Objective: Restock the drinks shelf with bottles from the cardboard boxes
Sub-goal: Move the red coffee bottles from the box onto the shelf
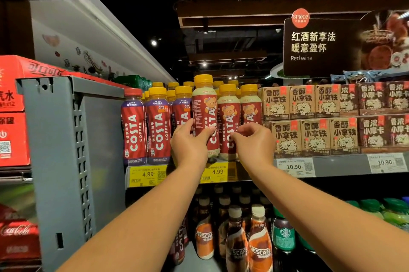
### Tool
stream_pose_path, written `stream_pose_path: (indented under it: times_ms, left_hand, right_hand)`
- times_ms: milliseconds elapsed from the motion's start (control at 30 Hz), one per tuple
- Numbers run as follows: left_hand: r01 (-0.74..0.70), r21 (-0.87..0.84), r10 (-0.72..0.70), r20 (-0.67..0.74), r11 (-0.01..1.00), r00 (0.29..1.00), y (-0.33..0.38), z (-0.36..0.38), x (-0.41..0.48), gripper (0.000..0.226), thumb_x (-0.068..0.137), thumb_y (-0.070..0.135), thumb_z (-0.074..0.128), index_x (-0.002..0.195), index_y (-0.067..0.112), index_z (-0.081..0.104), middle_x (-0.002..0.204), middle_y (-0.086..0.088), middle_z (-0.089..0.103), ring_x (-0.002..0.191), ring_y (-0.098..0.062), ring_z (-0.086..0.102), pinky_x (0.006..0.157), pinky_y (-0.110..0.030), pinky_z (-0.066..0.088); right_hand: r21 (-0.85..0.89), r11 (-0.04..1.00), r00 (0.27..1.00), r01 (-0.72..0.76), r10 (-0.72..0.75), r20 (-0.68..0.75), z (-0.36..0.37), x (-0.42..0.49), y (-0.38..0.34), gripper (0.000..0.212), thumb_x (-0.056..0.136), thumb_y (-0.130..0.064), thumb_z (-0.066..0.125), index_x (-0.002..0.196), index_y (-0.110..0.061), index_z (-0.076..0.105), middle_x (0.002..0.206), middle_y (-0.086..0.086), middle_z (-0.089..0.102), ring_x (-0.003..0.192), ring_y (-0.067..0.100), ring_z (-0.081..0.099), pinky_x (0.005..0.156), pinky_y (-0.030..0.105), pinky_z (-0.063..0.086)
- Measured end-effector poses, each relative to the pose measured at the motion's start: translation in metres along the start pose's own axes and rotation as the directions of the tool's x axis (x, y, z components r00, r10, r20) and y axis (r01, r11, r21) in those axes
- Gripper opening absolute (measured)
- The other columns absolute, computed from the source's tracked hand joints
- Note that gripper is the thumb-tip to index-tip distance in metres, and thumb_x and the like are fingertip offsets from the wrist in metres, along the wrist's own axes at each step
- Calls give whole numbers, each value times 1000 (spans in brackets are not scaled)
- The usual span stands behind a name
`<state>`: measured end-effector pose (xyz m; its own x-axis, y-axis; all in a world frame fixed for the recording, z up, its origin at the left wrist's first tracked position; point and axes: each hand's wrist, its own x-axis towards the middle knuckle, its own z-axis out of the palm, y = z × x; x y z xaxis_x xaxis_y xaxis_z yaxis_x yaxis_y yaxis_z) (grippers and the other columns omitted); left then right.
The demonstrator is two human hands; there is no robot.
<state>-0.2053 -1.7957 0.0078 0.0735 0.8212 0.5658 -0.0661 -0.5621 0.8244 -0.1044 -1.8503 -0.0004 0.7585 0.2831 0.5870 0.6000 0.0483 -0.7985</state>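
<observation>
A row of red Costa coffee bottles with yellow caps stands on the upper shelf [338, 164]. My left hand [190, 145] grips the lower part of a Costa bottle with a bear label [204, 108], which sits slightly higher than its neighbours at the shelf front. My right hand [252, 141] pinches the lower part of the neighbouring bear-label Costa bottle [229, 114] with curled fingers. More Costa bottles [158, 125] stand to the left. No cardboard box is in view.
Brown coffee cartons [314, 117] fill the shelf to the right. Nescafe bottles [259, 240] and a Starbucks bottle [284, 236] stand on the shelf below. A grey shelf upright [59, 161] rises at left, with red Coca-Cola cases [13, 117] beyond. Yellow price tags [147, 175] line the edge.
</observation>
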Motion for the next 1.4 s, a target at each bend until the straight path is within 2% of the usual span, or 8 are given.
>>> stream_pose_path:
  times_ms: [133, 267, 467, 833, 933, 1067, 1233, 1400]
  left_hand:
    - [3, 5, -3, -29, 1000, 1000, 0, 2, -1, 60, 82, 35, 72, 136, 17, 51, 127, -1, 60, 105, -16, 59, 83, -31, 51]
    - [14, 8, -14, -27, 1000, 1000, 1, 1, 0, 60, 81, 34, 72, 135, 17, 52, 127, -1, 60, 97, -10, 54, 77, -24, 44]
    - [-26, 124, 28, -9, 992, 1000, 3, -1, 4, 54, 83, 37, 70, 132, 18, 56, 125, 1, 61, 111, -18, 58, 82, -28, 44]
    - [-101, 252, 102, 10, 963, 995, 0, 4, 8, 50, 86, 37, 66, 129, 13, 58, 120, -5, 59, 109, -21, 58, 84, -29, 46]
    - [-94, 243, 95, 8, 965, 995, 1, 5, 7, 50, 86, 35, 67, 129, 12, 58, 119, -4, 62, 105, -19, 60, 79, -25, 46]
    - [-73, 244, 75, 3, 967, 997, 7, 1, 6, 49, 86, 30, 68, 130, 11, 57, 118, -5, 64, 101, -17, 60, 74, -21, 42]
    - [-39, 217, 32, 36, 975, 999, 8, -5, 6, 40, 90, 21, 63, 129, 12, 59, 125, -5, 63, 106, -19, 61, 74, -20, 43]
    - [-7, 194, -8, 76, 981, 997, 4, -9, 4, 40, 91, 8, 48, 128, 12, 60, 128, -6, 61, 111, -25, 58, 90, -30, 51]
  right_hand:
    - [-63, 985, 980, 164, -155, 129, 3, -16, -3, 20, 86, -13, 60, 100, -15, 74, 97, -1, 73, 93, 17, 64, 82, 26, 49]
    - [-51, 980, 961, 191, -176, 214, 10, -27, -9, 27, 89, -10, 55, 112, -12, 71, 105, 2, 71, 89, 12, 60, 76, 19, 42]
    - [23, 985, 963, 173, -174, 205, 16, -27, -11, 16, 86, -23, 60, 77, -19, 72, 68, -3, 67, 63, 13, 59, 51, 23, 39]
    - [-41, 961, 952, 273, -264, 155, 19, -31, -14, 24, 91, -26, 63, 109, -13, 71, 85, -1, 68, 69, 6, 51, 62, 21, 38]
    - [-59, 960, 953, 272, -261, 152, 19, -30, -15, 21, 90, -27, 63, 102, -12, 73, 72, -4, 61, 62, 6, 49, 51, 17, 31]
    - [-60, 964, 956, 259, -247, 161, 18, -27, -17, 22, 87, -23, 67, 104, -11, 73, 90, 4, 72, 74, 12, 58, 63, 19, 38]
    - [-67, 968, 952, 242, -223, 208, 17, -25, -17, 14, 86, -22, 67, 72, -20, 67, 58, -6, 52, 52, 3, 40, 50, 20, 26]
    - [-57, 983, 962, 175, -158, 224, 9, -30, -28, 29, 91, -13, 48, 105, -4, 72, 108, 12, 70, 101, 28, 61, 85, 31, 47]
